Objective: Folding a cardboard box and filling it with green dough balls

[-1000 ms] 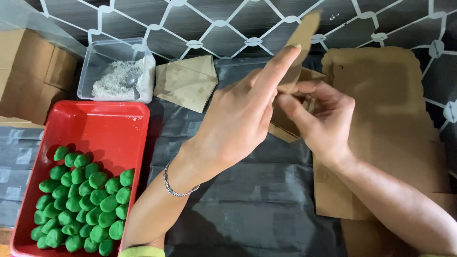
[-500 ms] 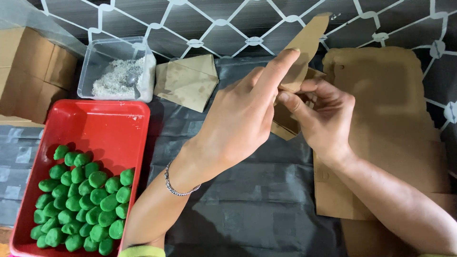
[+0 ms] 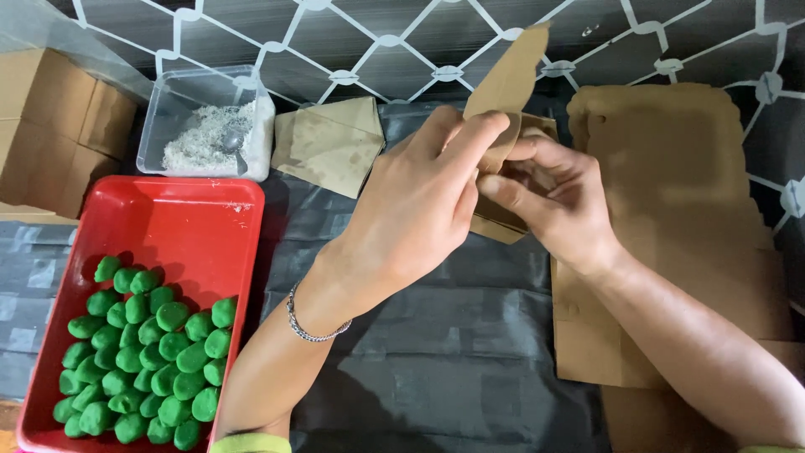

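Note:
Both hands meet above the dark plastic sheet point(image 3: 453, 352) on a brown paper piece point(image 3: 507, 80) that sticks up between them. My left hand point(image 3: 419, 201), with a thin bracelet on the wrist, has its fingers curled onto the paper's left side. My right hand point(image 3: 553, 201) pinches the same paper from the right, thumb toward the left hand. The lower part of the paper is hidden behind the fingers.
A red tray point(image 3: 193, 226) at the left holds several green balls point(image 3: 142, 352). Behind it stands a clear tub of whitish powder point(image 3: 205, 126). Folded brown paper point(image 3: 331, 143) lies beside it, cardboard boxes point(image 3: 59, 126) at far left, flat cardboard sheets point(image 3: 679, 218) at right.
My left hand's fingers, stretched out straight before, have curled down onto the brown paper. The paper's tip has tilted slightly. My right hand stays in place.

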